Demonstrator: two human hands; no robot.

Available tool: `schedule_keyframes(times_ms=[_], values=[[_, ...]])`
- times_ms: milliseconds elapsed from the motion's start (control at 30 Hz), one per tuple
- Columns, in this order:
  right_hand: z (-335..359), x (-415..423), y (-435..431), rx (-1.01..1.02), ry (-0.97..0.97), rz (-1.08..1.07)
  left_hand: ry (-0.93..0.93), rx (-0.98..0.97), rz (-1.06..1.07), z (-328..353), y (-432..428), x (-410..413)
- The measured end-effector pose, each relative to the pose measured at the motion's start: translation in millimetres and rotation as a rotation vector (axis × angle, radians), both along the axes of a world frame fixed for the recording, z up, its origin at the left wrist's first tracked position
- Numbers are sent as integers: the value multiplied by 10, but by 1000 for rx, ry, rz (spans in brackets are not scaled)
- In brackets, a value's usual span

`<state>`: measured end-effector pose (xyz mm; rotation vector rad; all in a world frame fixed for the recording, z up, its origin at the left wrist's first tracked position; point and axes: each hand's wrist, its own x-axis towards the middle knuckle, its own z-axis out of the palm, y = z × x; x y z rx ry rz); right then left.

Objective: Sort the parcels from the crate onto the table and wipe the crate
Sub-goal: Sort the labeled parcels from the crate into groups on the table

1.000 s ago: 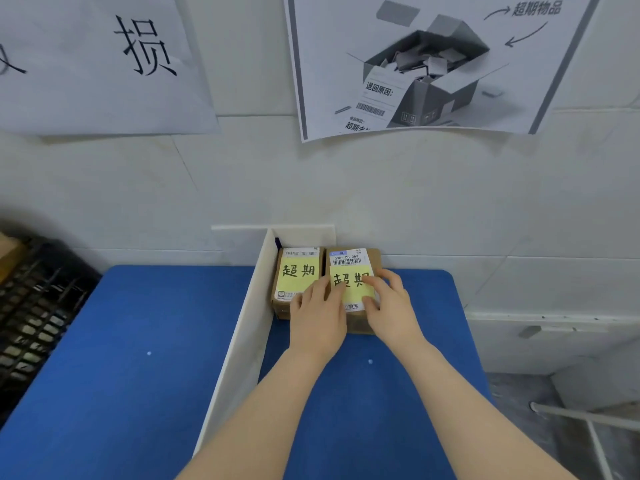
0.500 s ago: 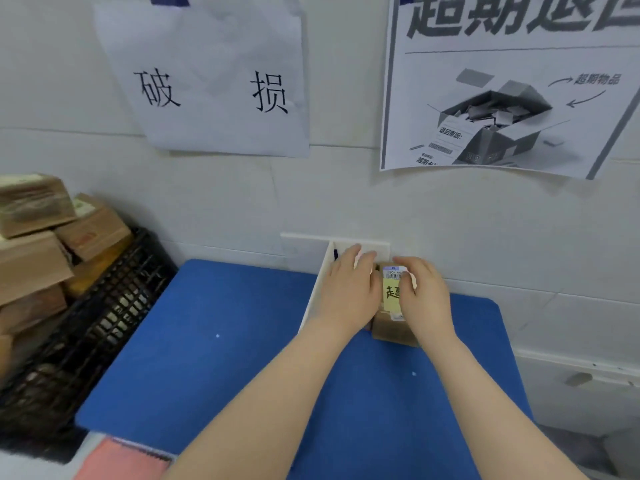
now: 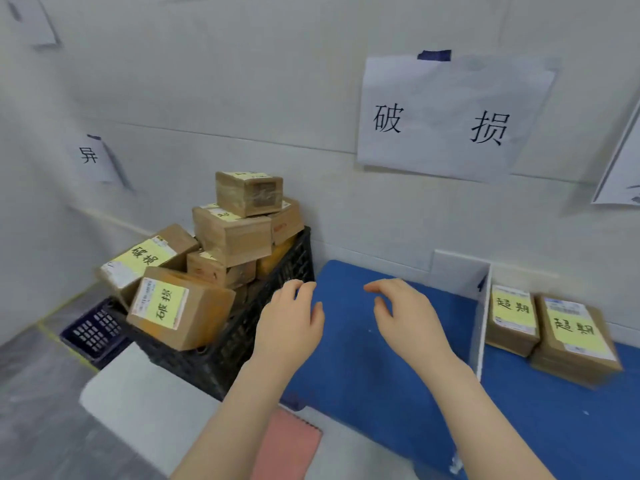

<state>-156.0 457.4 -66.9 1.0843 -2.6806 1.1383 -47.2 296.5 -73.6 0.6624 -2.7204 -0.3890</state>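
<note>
A black plastic crate (image 3: 277, 292) at the left holds several brown cardboard parcels stacked in a pile, the top parcel (image 3: 249, 192) highest and a tilted parcel (image 3: 176, 308) with a yellow label hanging at the front. Two parcels (image 3: 512, 320) (image 3: 575, 337) with yellow labels lie side by side on the blue table (image 3: 363, 358), right of a white divider (image 3: 481, 323). My left hand (image 3: 291, 323) hovers by the crate's right wall, fingers apart and holding nothing. My right hand (image 3: 405, 313) hovers over the blue surface, also holding nothing.
A pink cloth (image 3: 287, 441) lies on a white surface at the table's near edge. A dark blue basket (image 3: 93, 327) sits on the floor left of the crate. Paper signs (image 3: 446, 119) hang on the white wall behind the table.
Both hands have let go of the parcel right of the divider and moved left toward the crate. My view has swung left, bringing the crate's pile into sight.
</note>
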Motion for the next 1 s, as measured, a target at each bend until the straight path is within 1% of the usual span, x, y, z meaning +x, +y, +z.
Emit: schedule_keyframes(times_ms=[133, 233, 367, 533, 633, 700, 800, 867, 933, 1000], values=[[-22, 513, -724, -9, -40, 39, 26, -11, 51, 114, -736, 630], [-13, 756, -1168, -1, -44, 56, 19, -22, 60, 169, -1110, 914], [-20, 945, -1524, 18, -56, 79, 15, 26, 59, 159, -1390, 1129], [-65, 986, -1792, 27, -66, 91, 37, 99, 109, 65, -1589, 1175], [-113, 966, -1947, 19, -87, 124, 6, 217, 160, -83, -1684, 1236], [-165, 978, -2073, 13, -92, 154, 6, 313, 239, -211, -1770, 1346], [-226, 988, -2359, -2, -63, 222, 19, 406, 383, -411, -1901, 1524], [-235, 1025, -2609, -29, -40, 294, 30, 461, 434, -520, -1942, 1589], [-235, 1062, -2892, -21, 7, 383, 81, 497, 439, -615, -1972, 1616], [-238, 1064, -3171, 74, 113, 490, 146, 522, 444, -667, -2028, 1606]])
